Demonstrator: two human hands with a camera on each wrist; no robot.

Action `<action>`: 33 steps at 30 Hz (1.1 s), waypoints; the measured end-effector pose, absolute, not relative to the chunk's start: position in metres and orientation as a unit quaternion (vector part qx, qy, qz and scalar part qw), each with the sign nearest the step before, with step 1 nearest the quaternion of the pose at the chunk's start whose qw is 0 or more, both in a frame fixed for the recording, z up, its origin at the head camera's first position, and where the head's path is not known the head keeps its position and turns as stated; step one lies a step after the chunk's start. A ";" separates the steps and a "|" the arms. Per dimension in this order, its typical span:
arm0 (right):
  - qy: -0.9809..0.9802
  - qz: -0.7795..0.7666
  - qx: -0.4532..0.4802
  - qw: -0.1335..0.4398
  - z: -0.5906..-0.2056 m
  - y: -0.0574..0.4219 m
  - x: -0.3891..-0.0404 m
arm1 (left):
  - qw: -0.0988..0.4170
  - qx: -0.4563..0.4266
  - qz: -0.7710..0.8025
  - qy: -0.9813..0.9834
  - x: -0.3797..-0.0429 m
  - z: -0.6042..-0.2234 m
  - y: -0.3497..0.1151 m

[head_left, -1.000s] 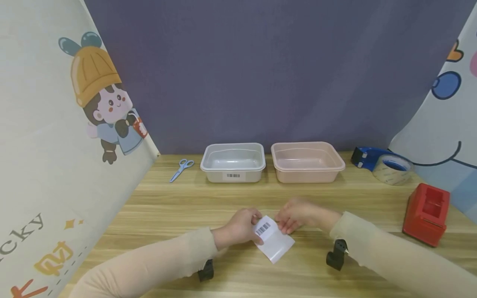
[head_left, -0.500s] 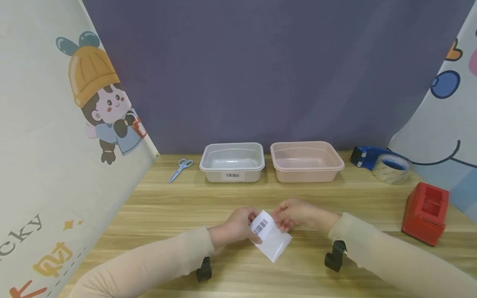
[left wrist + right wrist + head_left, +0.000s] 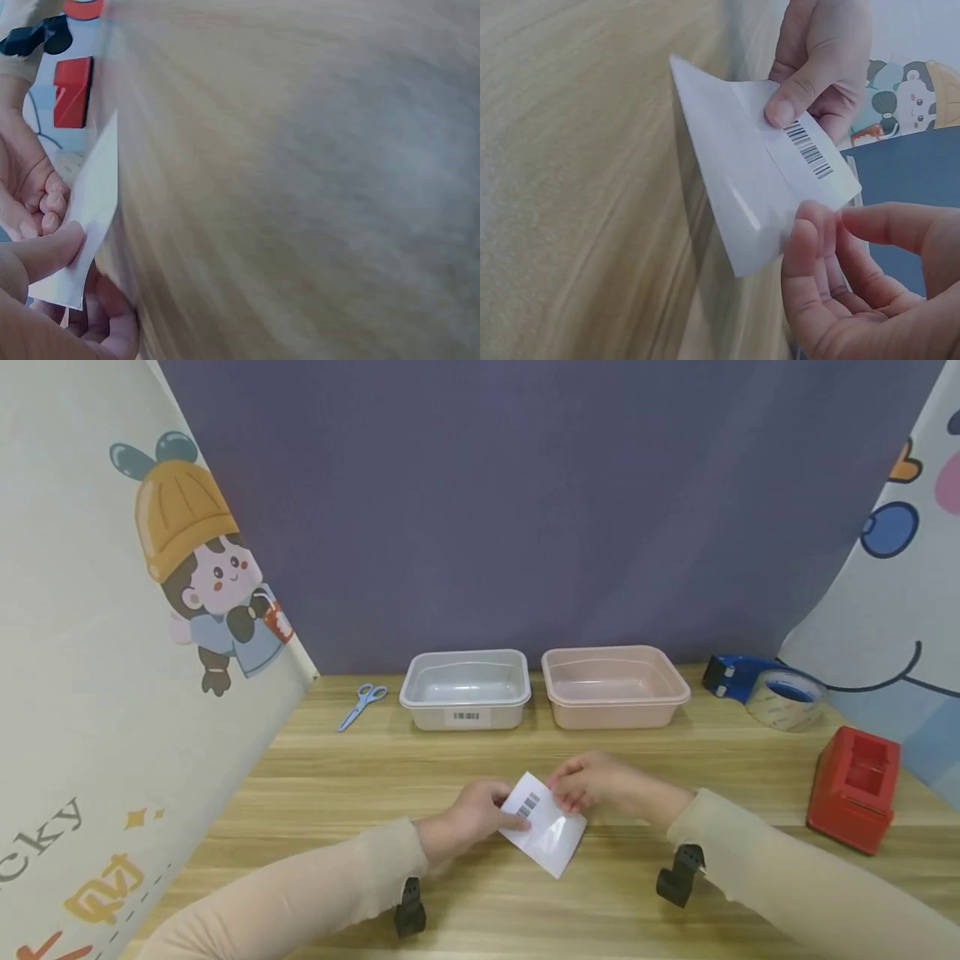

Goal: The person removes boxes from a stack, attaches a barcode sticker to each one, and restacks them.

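A white glossy sheet (image 3: 557, 842) with a barcode label (image 3: 808, 150) at one end is held tilted above the table. My left hand (image 3: 477, 814) pinches it at the label end, thumb on top beside the barcode and fingers beneath. At the opposite edge is my right hand (image 3: 588, 783), its thumb and index finger (image 3: 885, 223) pinching the label's corner. Whether that corner has lifted from the sheet cannot be told. The left wrist view sees the sheet (image 3: 94, 199) nearly edge-on.
Behind the hands stand a grey bin (image 3: 465, 717) bearing a barcode label and a pink bin (image 3: 615, 714). Blue scissors (image 3: 363, 706) lie left. To the right are a blue tape dispenser with a tape roll (image 3: 783, 703) and a red tape dispenser (image 3: 855, 789).
The sheet has shifted slightly up and left and turned a little in the left hand. The right hand stays at its edge, fingers adjusting slightly.
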State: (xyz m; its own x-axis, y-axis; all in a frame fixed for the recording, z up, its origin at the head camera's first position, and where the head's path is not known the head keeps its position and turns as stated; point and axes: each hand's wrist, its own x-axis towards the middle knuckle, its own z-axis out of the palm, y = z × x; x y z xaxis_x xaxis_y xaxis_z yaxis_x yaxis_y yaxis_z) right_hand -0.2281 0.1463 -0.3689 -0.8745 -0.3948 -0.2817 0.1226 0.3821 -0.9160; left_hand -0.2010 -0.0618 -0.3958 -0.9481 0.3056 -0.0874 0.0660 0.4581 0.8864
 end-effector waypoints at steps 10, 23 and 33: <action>0.794 -0.569 -0.093 0.194 -0.353 0.153 -0.227 | 0.162 0.056 0.593 0.787 -0.207 -0.388 -0.059; 0.803 -0.559 -0.102 0.183 -0.348 0.153 -0.227 | 0.170 0.060 0.623 0.761 -0.214 -0.382 -0.055; 0.805 -0.555 -0.104 0.184 -0.347 0.153 -0.227 | 0.178 0.065 0.628 0.755 -0.212 -0.380 -0.051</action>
